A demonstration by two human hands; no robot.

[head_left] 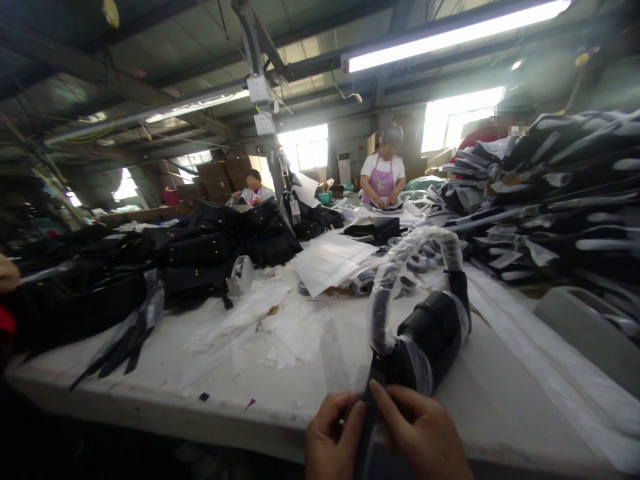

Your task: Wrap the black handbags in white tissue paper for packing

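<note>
A black handbag (433, 327) lies tilted on the white table, its arched handle (385, 287) wrapped in clear plastic. At its near end a dark strap (367, 427) runs down toward me. My left hand (330, 437) pinches this strap from the left side, thumb and fingers closed on it. From the right, my right hand (423, 433) also has its thumb and fingertips closed on the strap, just below the bag. The strap's lower end passes out of view between my hands.
Black bags (210, 240) are heaped at the left, with loose dark straps (133, 333) over the table edge. White sheets (335, 260) lie mid-table. A tall stack of black pieces (565, 200) stands right, beside a grey object (590, 327). Several people work around the table.
</note>
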